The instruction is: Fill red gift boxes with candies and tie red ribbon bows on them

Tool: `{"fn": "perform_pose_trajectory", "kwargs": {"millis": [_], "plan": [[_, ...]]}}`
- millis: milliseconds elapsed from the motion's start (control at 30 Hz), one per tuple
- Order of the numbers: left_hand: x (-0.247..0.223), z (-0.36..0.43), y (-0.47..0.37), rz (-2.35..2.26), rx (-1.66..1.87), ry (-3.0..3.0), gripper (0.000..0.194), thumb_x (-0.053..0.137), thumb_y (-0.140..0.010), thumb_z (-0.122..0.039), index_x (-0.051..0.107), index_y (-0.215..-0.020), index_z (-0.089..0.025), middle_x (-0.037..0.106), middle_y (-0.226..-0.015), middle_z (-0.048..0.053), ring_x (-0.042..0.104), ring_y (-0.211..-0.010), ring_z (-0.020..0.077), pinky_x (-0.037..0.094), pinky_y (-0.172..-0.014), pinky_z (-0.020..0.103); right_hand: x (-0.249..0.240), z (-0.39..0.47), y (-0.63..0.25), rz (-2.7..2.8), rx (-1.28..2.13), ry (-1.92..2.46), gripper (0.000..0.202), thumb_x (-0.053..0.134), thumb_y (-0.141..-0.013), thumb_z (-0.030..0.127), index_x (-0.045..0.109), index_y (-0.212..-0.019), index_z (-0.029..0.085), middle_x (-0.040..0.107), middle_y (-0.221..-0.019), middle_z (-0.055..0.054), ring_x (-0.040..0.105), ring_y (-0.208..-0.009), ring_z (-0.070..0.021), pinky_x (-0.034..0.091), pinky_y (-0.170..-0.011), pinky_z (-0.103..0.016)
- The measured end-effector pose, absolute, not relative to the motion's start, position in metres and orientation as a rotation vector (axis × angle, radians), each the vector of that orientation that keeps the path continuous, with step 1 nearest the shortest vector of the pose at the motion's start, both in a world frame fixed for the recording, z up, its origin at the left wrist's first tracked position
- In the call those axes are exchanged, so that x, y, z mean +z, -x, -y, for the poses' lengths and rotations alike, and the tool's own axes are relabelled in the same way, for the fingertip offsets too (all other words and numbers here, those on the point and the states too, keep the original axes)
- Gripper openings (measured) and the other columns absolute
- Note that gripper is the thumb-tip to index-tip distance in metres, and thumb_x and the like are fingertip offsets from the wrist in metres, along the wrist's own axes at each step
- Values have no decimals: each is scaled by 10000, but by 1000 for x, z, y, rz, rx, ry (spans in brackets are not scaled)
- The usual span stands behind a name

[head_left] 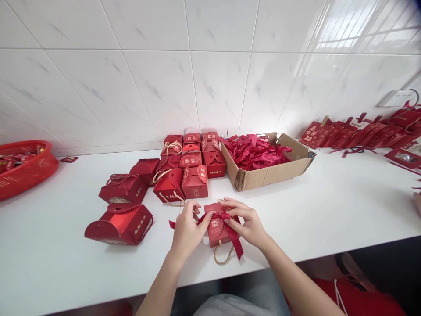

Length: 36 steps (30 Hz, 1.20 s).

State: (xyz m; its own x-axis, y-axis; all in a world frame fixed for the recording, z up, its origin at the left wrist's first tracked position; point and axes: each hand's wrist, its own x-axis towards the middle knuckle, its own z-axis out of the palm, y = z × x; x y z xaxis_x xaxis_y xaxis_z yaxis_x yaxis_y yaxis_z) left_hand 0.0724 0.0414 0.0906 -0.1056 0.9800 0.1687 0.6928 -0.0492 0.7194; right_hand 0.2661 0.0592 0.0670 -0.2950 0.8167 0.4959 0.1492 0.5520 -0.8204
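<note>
A red gift box with pale lettering lies on the table right in front of me, its twisted rope handle hanging toward the near edge. Across its top runs a dark red ribbon, looped or knotted near the middle, with one tail trailing to the lower right. My left hand pinches the ribbon on the left side, and another ribbon end pokes out beyond it. On the other side, my right hand has its fingers closed on the ribbon by the knot. The fingers partly cover the box top.
Several red boxes stand grouped behind, with an open one at the left. A cardboard box holds loose red ribbons. A red basket sits far left; red packets line the right wall. Part of another person's hand shows at the right edge.
</note>
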Motion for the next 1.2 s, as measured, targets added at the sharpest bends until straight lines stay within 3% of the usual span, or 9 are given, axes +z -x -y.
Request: {"fn": "perform_pose_trajectory", "kwargs": {"millis": [133, 233, 500, 667, 800, 900, 1033, 1100, 1200], "plan": [[93, -41, -75, -1891, 663, -1737, 359, 467, -824, -540, 421, -680, -215, 501, -585, -37, 477, -547, 147, 351, -561, 265, 72, -63, -272, 1872, 863, 755, 99, 604, -835, 167, 679, -834, 231, 711, -1078, -73, 552, -1194, -260, 417, -978, -468], [94, -43, -75, -1851, 624, -1754, 449, 417, -849, -537, 335, -565, -199, 430, -520, -36, 419, -526, 136, 308, -541, 256, 72, -66, -278, 1933, 891, 750, 90, 602, -845, 184, 674, -835, 237, 722, -1053, -56, 553, -1195, -264, 380, -995, -479], [88, -47, -78, -1706, 836, -1771, 358, 403, -887, -447, 354, -632, -201, 403, -558, -51, 403, -545, 117, 327, -568, 234, 68, -66, -287, 1975, 953, 746, 98, 572, -872, 219, 669, -876, 238, 727, -1030, -58, 552, -1195, -242, 388, -995, -455], [80, -48, -81, -1661, 959, -1725, 341, 431, -883, -425, 383, -634, -197, 408, -572, -52, 408, -553, 108, 344, -566, 220, 75, -65, -287, 2024, 926, 747, 89, 565, -872, 209, 642, -837, 237, 719, -1049, -47, 530, -1210, -240, 330, -1011, -473], [78, -48, -83, -1690, 989, -1732, 322, 444, -879, -416, 410, -647, -195, 444, -586, -50, 432, -560, 107, 357, -581, 224, 77, -64, -282, 2005, 1019, 822, 173, 543, -883, 227, 682, -978, 266, 688, -1119, -53, 478, -1254, -240, 259, -1059, -496], [84, -47, -82, -1769, 951, -1756, 307, 472, -863, -416, 419, -657, -195, 464, -589, -48, 428, -553, 109, 354, -580, 236, 77, -62, -272, 1783, 1136, 923, 177, 543, -879, 295, 710, -907, 241, 701, -1054, -65, 555, -1163, -239, 348, -1026, -444], [110, -45, -78, -1622, 943, -1747, 314, 519, -834, -397, 400, -631, -190, 425, -589, -49, 414, -555, 100, 355, -560, 228, 80, -60, -256, 1493, 1302, 1048, 190, 572, -828, 328, 705, -856, 195, 720, -815, -57, 674, -804, -210, 522, -780, -362], [128, -45, -77, -1435, 879, -1675, 312, 531, -829, -395, 423, -626, -184, 419, -569, -52, 419, -523, 90, 357, -527, 220, 82, -60, -249, 1456, 1254, 1130, 185, 596, -785, 288, 717, -882, 187, 720, -850, -73, 672, -797, -212, 528, -757, -356], [149, -50, -79, -1203, 733, -1548, 304, 551, -822, -409, 485, -643, -172, 464, -520, -47, 445, -472, 86, 362, -485, 216, 85, -58, -244, 1581, 1018, 1205, 174, 599, -751, 210, 741, -850, 211, 716, -938, -85, 643, -936, -231, 482, -861, -384]]}}
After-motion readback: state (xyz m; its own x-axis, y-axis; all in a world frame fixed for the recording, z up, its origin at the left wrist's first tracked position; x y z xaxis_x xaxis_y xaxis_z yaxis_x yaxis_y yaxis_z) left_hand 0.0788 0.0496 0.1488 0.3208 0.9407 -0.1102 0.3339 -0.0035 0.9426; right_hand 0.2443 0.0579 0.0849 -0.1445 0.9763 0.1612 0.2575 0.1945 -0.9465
